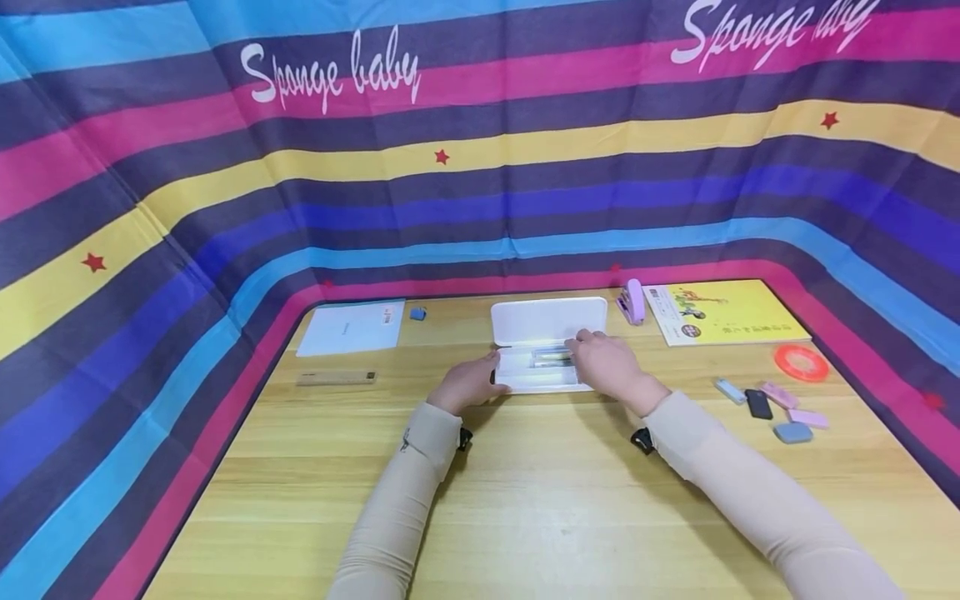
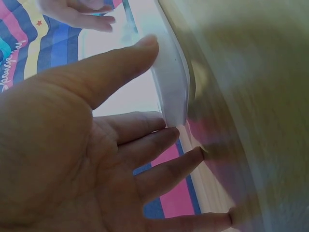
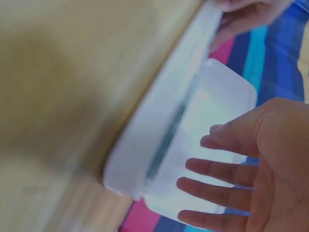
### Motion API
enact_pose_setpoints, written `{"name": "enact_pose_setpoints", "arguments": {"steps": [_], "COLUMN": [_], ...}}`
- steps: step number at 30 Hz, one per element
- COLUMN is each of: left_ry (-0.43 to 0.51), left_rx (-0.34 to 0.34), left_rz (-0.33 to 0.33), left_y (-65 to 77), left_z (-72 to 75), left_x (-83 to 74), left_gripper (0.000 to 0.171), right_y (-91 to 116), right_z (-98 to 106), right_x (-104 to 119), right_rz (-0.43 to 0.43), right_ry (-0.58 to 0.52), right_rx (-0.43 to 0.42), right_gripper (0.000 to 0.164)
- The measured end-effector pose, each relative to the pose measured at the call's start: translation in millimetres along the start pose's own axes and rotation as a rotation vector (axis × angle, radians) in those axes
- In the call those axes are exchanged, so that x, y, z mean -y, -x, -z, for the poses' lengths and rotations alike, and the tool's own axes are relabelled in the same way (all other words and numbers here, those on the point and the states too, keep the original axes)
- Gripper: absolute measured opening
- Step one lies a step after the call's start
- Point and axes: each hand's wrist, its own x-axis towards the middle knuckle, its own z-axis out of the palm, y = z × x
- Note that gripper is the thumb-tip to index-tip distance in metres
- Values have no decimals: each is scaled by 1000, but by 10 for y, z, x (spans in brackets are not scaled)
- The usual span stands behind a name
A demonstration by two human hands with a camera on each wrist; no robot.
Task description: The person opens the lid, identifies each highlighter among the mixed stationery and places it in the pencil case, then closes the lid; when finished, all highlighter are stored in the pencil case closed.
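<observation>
A white pencil case (image 1: 547, 320) lies on the table with its lid raised toward the back. Inside it are slim, clear-looking items (image 1: 551, 358), too small to make out exactly. My left hand (image 1: 467, 383) holds the case's left end; in the left wrist view its thumb lies on the case wall and its index finger touches the corner. Over the right part of the case is my right hand (image 1: 611, 367). Its fingers (image 3: 217, 171) are spread and nearly straight in the right wrist view, with nothing gripped between them.
Behind the case stands a purple stapler (image 1: 632, 302), with a yellow book (image 1: 731, 312) to its right. An orange ring of tape (image 1: 801, 362) and several erasers (image 1: 793, 432) lie at right. On the left are a white booklet (image 1: 351, 328), a blue sharpener (image 1: 417, 313) and a ruler (image 1: 336, 378).
</observation>
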Motion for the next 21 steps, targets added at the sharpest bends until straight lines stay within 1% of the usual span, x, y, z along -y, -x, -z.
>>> {"name": "enact_pose_setpoints", "arguments": {"steps": [2,5,8,10,13,16,18,21], "left_ry": [4,14,22,22,22,23,23,20], "left_rx": [-1,2,6,8,6,6,6,4], "left_rz": [-2,2,6,7,6,7,6,3], "left_y": [-2,4,10,11,17,19,16,7], "left_z": [0,7,15,19,22,27,31,34], "left_x": [-1,-9,-16,-19,-18,-16,-13,-9], "left_gripper": [74,74,74,75,75,75,75,75], "right_y": [19,66,135,192,284,383,451,559], "right_z": [83,181,250,288,324,356,374,415], "right_x": [-43,-118,-196,-240,-302,-347,-372,-402], "right_rz": [-49,-124,-191,-239,-328,-414,-457,-509], "right_ry": [-18,-40,-53,-66,-102,-129,-128,-119], "right_rx": [21,75,125,153,192,231,253,288], "right_gripper": [25,25,23,25,42,70,85,96]}}
